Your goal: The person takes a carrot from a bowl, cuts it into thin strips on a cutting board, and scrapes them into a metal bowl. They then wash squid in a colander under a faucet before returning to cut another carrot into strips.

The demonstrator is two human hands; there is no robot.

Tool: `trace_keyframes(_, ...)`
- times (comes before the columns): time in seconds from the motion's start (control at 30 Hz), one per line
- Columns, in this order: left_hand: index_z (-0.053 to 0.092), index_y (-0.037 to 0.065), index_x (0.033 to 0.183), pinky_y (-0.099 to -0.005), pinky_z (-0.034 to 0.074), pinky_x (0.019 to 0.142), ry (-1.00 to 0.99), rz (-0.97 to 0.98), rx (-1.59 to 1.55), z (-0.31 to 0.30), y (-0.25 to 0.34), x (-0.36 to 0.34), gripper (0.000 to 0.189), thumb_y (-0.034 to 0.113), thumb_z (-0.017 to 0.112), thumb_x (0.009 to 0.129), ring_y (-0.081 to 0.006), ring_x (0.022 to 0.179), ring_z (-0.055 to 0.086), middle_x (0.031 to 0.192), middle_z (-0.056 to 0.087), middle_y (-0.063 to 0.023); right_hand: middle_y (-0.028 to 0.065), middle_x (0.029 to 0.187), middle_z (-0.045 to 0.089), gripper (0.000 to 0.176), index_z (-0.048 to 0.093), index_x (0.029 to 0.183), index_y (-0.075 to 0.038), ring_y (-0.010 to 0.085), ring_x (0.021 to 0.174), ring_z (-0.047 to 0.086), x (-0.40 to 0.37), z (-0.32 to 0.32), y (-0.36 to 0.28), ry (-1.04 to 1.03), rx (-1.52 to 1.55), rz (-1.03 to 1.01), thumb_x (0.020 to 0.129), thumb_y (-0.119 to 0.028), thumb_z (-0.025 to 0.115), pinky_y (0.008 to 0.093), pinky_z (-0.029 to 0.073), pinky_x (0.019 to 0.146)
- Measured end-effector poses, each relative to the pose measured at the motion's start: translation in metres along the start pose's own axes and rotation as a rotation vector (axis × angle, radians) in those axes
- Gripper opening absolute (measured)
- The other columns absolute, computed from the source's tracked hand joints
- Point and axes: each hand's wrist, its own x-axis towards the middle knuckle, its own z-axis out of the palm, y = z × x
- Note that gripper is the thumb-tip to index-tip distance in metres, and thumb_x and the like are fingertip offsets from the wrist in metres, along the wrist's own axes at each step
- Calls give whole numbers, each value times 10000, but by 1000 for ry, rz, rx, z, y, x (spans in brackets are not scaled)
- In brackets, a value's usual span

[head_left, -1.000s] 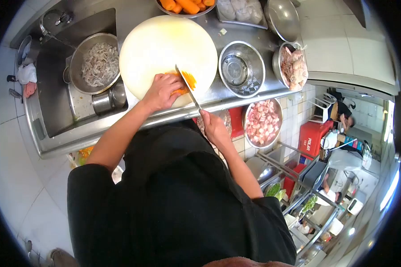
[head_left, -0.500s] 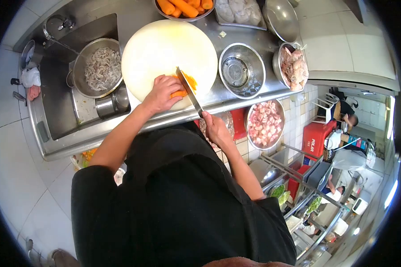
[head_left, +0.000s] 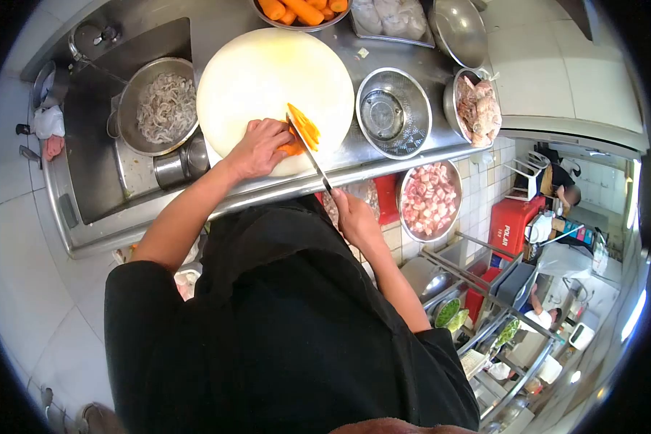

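My right hand [head_left: 356, 220] is wrapped round the handle of a knife [head_left: 309, 154], whose blade lies over the carrot pieces on a round white cutting board [head_left: 267, 79]. With bent fingers, my left hand [head_left: 259, 149] presses on a piece of carrot [head_left: 294, 147] left of the blade. Thin carrot slices [head_left: 305, 129] are heaped on the blade's right side. Whole peeled carrots [head_left: 302, 10] fill a metal bowl beyond the board. A steel colander [head_left: 394, 113] stands to the right of the board.
In the sink [head_left: 137, 32] at left is a pot of grey strips [head_left: 166, 108]. A bowl of raw meat [head_left: 477, 108] is at the right. Below the counter sits a bowl of cubed meat [head_left: 431, 200]. People [head_left: 555, 184] work at the far right.
The knife blade has shifted slightly left and lies flatter, its edge nearer my left fingers. More of the slices show beside it. Both hands have moved a little.
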Motion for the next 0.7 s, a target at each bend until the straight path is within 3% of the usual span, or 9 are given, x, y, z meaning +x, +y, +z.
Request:
trace_keyframes(0.37,679,98,1145,-467,373,1050,118,26,-60,8,-4,-6,293,220,686,878,-306,1226,549,1262,618,-99,347,1127,667,580,700,1199,4,530,1129,603,23,12,1,-3,-44,-70,1098,-480,396,563,472,969)
trace_keyframes(0.5,686,92,1130,-461,380,1049,78,-26,-75,1,3,-5,283,199,699,869,-301,1223,563,1247,628,-100,344,1150,668,593,698,1211,17,526,1154,594,22,-1,-16,-66,-47,37,1099,-479,393,552,469,996)
trace_keyframes(0.63,687,85,1121,-461,381,1053,127,4,-70,6,-1,-7,282,195,708,862,-302,1228,566,1234,630,-106,363,1149,658,625,688,1207,41,529,1159,592,3,-2,-6,-3,9,-90,1100,-491,379,546,468,994)
trace_keyframes(0.7,686,83,1119,-463,381,1054,132,33,-96,6,-1,-6,283,197,712,862,-304,1232,566,1225,631,-108,366,1148,656,624,686,1208,42,531,1161,590,18,13,-4,-15,-9,-54,1101,-490,378,549,466,991)
